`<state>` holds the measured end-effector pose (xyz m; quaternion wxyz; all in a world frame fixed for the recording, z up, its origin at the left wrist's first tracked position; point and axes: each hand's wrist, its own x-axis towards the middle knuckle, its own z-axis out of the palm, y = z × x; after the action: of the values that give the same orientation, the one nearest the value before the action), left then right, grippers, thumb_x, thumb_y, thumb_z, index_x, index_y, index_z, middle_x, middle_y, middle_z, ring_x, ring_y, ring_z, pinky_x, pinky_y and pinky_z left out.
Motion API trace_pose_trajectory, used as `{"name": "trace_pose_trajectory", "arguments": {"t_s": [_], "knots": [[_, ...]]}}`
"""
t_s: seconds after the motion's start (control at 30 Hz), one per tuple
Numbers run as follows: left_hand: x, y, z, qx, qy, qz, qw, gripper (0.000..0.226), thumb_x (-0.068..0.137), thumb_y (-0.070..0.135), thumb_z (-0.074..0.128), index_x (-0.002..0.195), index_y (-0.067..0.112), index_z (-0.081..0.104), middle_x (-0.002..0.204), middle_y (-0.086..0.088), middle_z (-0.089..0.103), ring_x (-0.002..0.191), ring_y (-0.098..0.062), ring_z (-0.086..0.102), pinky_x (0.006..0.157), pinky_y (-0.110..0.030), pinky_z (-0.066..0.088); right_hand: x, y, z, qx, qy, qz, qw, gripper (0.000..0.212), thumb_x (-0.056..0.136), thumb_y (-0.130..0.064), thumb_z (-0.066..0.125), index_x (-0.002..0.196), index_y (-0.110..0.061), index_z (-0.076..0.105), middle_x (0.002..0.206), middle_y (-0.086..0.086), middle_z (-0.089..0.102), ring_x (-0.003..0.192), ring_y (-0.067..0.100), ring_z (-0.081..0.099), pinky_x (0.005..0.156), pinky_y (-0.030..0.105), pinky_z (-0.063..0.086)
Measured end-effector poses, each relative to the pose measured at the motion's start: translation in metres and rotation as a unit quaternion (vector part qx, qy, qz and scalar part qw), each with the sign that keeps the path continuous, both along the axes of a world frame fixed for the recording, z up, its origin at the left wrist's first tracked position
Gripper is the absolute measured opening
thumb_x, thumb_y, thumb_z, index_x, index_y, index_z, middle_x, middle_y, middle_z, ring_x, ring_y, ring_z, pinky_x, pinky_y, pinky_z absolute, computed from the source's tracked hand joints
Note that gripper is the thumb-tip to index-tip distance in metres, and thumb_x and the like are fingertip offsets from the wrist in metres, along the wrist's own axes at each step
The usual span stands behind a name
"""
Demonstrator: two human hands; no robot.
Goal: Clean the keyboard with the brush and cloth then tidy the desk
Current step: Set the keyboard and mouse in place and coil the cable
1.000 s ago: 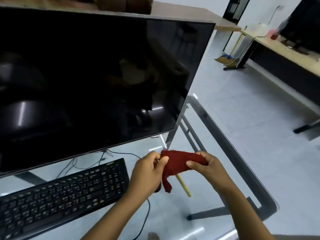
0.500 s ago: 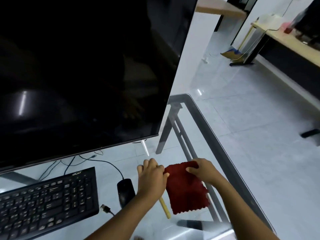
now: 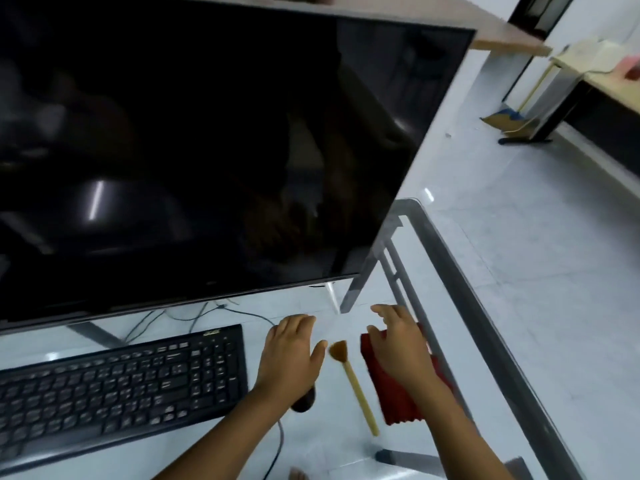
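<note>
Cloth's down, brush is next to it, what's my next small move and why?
Probably lift the right hand off the cloth: it already lies flat beside the brush, right of the keyboard, and the left hand is open, holding nothing.

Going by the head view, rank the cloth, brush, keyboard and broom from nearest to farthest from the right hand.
1. Cloth: directly under the right hand.
2. Brush: just to its left on the desk.
3. Keyboard: much farther left on the desk.
4. Broom: off on the floor, top right of the view.
</note>
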<state>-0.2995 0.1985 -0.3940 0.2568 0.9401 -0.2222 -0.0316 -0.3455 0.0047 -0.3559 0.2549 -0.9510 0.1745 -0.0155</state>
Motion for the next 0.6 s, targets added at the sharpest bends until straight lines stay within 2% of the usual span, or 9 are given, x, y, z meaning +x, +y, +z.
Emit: {"name": "trace_pose_trajectory", "arguments": {"t_s": [0.13, 0.23, 0.3, 0.43, 0.6], "knots": [[-0.002, 0.079, 0.007, 0.018, -0.014, 0.047, 0.999, 0.069, 0.089, 0.053, 0.033, 0.136, 0.007, 0.051, 0.137, -0.008, 0.055, 0.129, -0.025, 0.049, 0.108, -0.039, 0.036, 0.016, 0.087, 0.005, 0.056, 0.018, 0.048, 0.997, 0.042, 0.092, -0.019, 0.062, 0.133, -0.014, 0.054, 0.129, 0.006, 0.055, 0.114, 0.026, 0.06, 0.094, 0.039, 0.05], [-0.002, 0.132, 0.011, 0.035, -0.022, 0.07, 0.997, 0.072, 0.087, 0.054, 0.031, 0.137, 0.006, 0.05, 0.139, -0.009, 0.054, 0.132, -0.024, 0.047, 0.11, -0.039, 0.033, 0.026, 0.139, 0.002, 0.06, 0.028, 0.088, 0.994, 0.047, 0.095, -0.023, 0.058, 0.14, -0.016, 0.047, 0.137, 0.005, 0.05, 0.124, 0.025, 0.053, 0.102, 0.037, 0.046], [-0.004, 0.181, 0.009, 0.047, -0.019, 0.095, 0.994, 0.074, 0.088, 0.055, 0.029, 0.14, 0.006, 0.046, 0.142, -0.009, 0.051, 0.136, -0.022, 0.042, 0.114, -0.041, 0.027, 0.03, 0.179, -0.003, 0.049, 0.03, 0.118, 0.991, 0.051, 0.096, -0.024, 0.057, 0.144, -0.013, 0.043, 0.143, 0.006, 0.046, 0.131, 0.024, 0.045, 0.107, 0.032, 0.039], [-0.018, 0.26, -0.001, 0.095, 0.007, 0.109, 0.99, 0.086, 0.085, 0.063, 0.017, 0.15, 0.008, 0.029, 0.155, -0.006, 0.032, 0.146, -0.019, 0.022, 0.118, -0.04, 0.008, 0.027, 0.236, -0.014, 0.018, 0.045, 0.128, 0.991, 0.061, 0.095, -0.034, 0.057, 0.147, -0.01, 0.036, 0.151, 0.008, 0.037, 0.138, 0.026, 0.035, 0.113, 0.034, 0.031], [-0.036, 0.328, -0.01, 0.108, 0.015, 0.138, 0.984, 0.095, 0.083, 0.071, 0.017, 0.152, 0.007, 0.018, 0.16, -0.006, 0.018, 0.149, -0.019, 0.01, 0.119, -0.042, 0.004, 0.01, 0.27, -0.031, -0.019, 0.081, 0.119, 0.989, 0.078, 0.091, -0.049, 0.058, 0.153, -0.015, 0.024, 0.161, 0.009, 0.017, 0.146, 0.028, 0.021, 0.118, 0.039, 0.024]]}}
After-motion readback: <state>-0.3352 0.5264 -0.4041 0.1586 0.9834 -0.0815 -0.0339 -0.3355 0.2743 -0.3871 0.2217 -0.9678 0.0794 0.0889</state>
